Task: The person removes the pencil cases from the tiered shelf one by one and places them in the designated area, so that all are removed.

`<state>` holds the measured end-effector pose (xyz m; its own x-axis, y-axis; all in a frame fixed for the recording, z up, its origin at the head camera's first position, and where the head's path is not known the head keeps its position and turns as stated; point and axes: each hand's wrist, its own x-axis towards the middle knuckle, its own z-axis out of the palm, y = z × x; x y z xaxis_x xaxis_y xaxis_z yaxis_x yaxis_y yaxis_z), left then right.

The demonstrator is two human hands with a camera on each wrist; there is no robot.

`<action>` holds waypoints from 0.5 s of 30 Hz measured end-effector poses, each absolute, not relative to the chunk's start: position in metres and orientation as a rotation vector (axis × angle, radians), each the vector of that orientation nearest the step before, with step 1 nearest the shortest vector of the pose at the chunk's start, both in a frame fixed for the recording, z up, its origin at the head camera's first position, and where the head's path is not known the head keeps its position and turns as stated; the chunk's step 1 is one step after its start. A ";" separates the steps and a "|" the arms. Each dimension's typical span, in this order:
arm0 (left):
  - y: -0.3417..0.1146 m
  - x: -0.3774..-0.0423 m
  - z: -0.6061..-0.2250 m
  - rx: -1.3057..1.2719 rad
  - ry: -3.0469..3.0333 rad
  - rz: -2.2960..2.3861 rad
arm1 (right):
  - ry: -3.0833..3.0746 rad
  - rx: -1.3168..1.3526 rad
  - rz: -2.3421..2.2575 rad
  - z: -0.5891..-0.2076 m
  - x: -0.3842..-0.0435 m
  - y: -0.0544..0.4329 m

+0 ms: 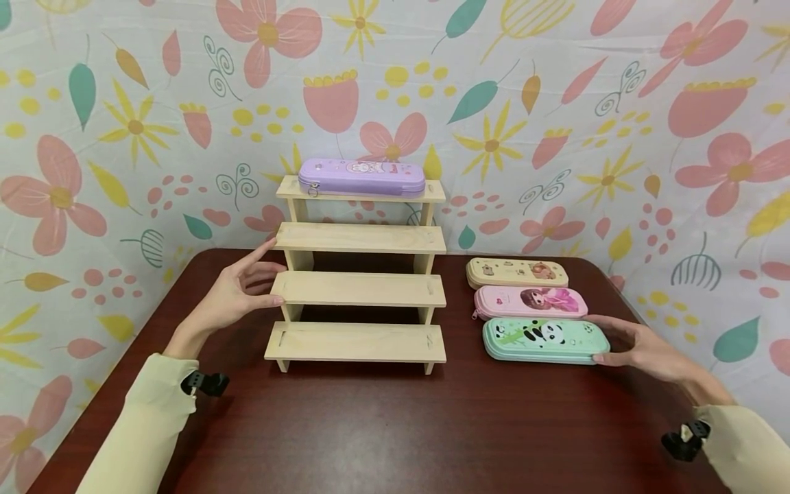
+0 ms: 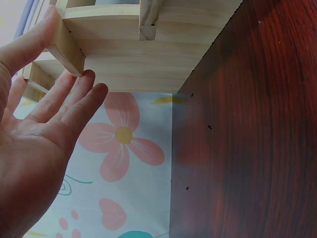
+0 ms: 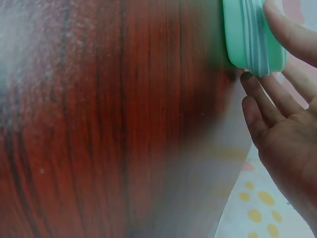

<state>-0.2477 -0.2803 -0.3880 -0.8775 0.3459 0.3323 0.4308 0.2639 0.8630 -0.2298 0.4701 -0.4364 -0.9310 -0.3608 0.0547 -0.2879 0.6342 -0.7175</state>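
A light wooden four-step display stand [image 1: 358, 288] stands on the table. A purple zippered pencil case [image 1: 363, 177] lies on its top step. My left hand [image 1: 231, 291] is at the stand's left end, fingers spread and fairly straight, thumb and fingertips touching the ends of the middle steps. In the left wrist view, the left hand [image 2: 39, 124] has its thumb against a step end [image 2: 67, 47]. My right hand [image 1: 644, 350] grips the right end of a green panda pencil case [image 1: 543, 339], thumb at its front edge. The right wrist view shows the case's zipper [image 3: 255, 37] beside the thumb.
Behind the green case lie a pink pencil case [image 1: 533, 302] with a girl picture and a cream pencil case [image 1: 517, 273] with bears. The dark red-brown table [image 1: 395, 432] ends at a floral cloth backdrop [image 1: 555, 123]. Both wrists wear small black cameras.
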 end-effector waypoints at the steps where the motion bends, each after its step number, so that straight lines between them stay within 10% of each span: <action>1: -0.280 -0.248 -0.388 -0.750 -2.435 -1.707 | 2.750 -0.553 -1.194 -0.436 -0.229 0.470; 15: -0.281 -0.248 -0.388 -0.733 -2.446 -1.701 | 2.843 -0.595 -1.163 -0.393 -0.229 0.460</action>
<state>-0.2484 -0.2808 -0.3882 -0.8833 0.3392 0.3235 0.4214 0.2722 0.8651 -0.2287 0.4603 -0.3930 -0.9277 -0.3503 0.1294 -0.3406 0.6514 -0.6781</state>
